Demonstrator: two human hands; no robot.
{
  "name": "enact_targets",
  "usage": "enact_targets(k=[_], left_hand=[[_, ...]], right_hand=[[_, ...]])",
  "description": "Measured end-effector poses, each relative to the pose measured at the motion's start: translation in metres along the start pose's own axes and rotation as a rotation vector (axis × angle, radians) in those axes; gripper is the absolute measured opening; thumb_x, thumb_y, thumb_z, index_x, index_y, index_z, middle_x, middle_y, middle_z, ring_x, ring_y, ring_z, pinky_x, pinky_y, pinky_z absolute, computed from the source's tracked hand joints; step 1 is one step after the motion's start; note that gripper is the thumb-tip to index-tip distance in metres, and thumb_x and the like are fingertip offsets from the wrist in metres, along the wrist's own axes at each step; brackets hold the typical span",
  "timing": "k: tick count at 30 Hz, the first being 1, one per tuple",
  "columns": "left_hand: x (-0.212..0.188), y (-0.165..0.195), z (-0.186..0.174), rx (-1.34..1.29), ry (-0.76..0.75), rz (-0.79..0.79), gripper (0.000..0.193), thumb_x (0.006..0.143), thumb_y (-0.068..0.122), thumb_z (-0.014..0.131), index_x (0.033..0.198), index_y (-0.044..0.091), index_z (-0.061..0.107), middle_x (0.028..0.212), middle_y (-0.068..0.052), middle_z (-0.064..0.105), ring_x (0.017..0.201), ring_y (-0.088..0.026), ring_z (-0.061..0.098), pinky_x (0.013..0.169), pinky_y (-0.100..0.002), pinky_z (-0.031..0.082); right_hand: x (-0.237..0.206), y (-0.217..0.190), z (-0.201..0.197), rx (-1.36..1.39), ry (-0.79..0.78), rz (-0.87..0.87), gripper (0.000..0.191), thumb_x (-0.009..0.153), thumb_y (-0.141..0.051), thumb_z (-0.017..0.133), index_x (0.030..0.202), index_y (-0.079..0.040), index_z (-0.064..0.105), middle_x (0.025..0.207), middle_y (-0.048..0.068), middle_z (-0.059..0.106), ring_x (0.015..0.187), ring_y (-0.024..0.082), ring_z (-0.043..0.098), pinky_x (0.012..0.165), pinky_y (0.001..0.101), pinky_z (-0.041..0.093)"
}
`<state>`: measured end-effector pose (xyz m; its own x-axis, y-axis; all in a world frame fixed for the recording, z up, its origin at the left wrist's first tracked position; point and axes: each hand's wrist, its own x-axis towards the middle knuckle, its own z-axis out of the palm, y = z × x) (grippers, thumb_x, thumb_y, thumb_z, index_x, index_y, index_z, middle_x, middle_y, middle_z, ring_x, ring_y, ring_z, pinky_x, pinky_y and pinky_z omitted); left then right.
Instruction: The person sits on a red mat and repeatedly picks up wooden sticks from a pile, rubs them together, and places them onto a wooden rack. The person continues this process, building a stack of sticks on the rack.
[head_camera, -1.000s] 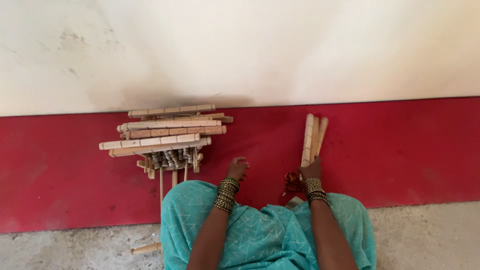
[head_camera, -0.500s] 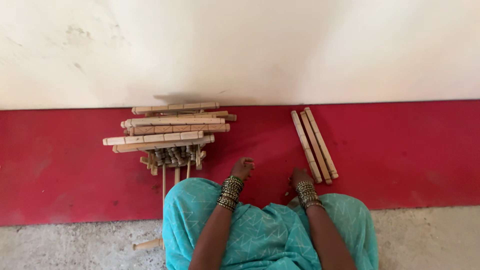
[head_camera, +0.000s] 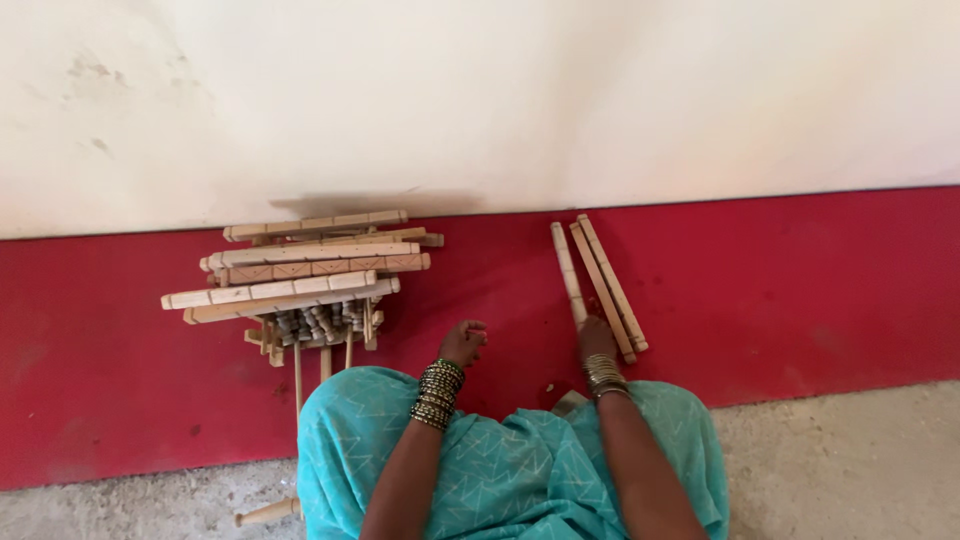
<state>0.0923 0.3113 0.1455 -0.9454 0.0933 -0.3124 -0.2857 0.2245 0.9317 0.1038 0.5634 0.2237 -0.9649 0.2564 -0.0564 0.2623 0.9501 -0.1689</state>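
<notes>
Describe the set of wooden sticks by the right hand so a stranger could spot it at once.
Find the red floor band below the pale wall. To the right of the big heap of carved wooden pieces lie three plain wooden sticks, side by side, their near ends at the right hand. Unlike the heap, they lie flat, unstacked.

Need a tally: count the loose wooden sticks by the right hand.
3 wooden sticks, side by side on the red floor strip, near ends at the right hand; none seem hidden.

Both hands (head_camera: 463, 343) lowered (fingers curled).
</notes>
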Motion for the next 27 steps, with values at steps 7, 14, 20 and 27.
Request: enact_targets(k=[7,14,20,27], left_hand=[[-0.002,-0.001,0.006,0.388,-0.039,0.104,0.043,0.097,0.038,0.065,0.134,0.015,0.061,0.11,-0.007,0.072,0.08,-0.019,0.072,0.072,-0.036,0.058],[-0.004,0.011,0.021,0.031,-0.131,0.012,0.058,0.095,0.053,0.058,0.138,0.015,0.046,0.104,-0.007,0.074,0.077,-0.021,0.071,0.068,-0.039,0.059],[-0.002,0.018,0.016,-0.269,0.06,0.138,0.046,0.097,0.038,0.076,0.1,-0.006,0.061,0.079,-0.014,0.068,0.062,-0.02,0.066,0.049,-0.034,0.055],[-0.004,0.016,0.008,-0.579,-0.117,0.049,0.033,0.094,0.016,0.069,0.116,-0.001,0.051,0.074,-0.014,0.065,0.055,-0.022,0.065,0.045,-0.038,0.059]], right_hand=[[-0.017,-0.026,0.003,0.283,-0.023,-0.04,0.055,0.096,-0.034,0.064,0.134,0.002,0.046,0.13,0.026,0.061,0.104,0.04,0.067,0.081,0.051,0.059],[-0.035,-0.059,0.02,0.703,0.306,-0.415,0.036,0.108,-0.027,0.043,0.125,-0.003,0.063,0.108,0.021,0.074,0.087,0.037,0.073,0.075,0.0483,0.059],[-0.065,-0.085,0.041,0.657,-0.138,-0.65,0.028,0.1,-0.011,0.048,0.119,-0.001,0.067,0.094,0.021,0.074,0.078,0.031,0.074,0.072,0.0427,0.059],[-0.049,-0.062,0.025,1.191,0.033,-0.476,0.035,0.101,0.001,0.043,0.107,-0.007,0.077,0.09,0.007,0.072,0.064,0.016,0.063,0.059,0.0318,0.058]])
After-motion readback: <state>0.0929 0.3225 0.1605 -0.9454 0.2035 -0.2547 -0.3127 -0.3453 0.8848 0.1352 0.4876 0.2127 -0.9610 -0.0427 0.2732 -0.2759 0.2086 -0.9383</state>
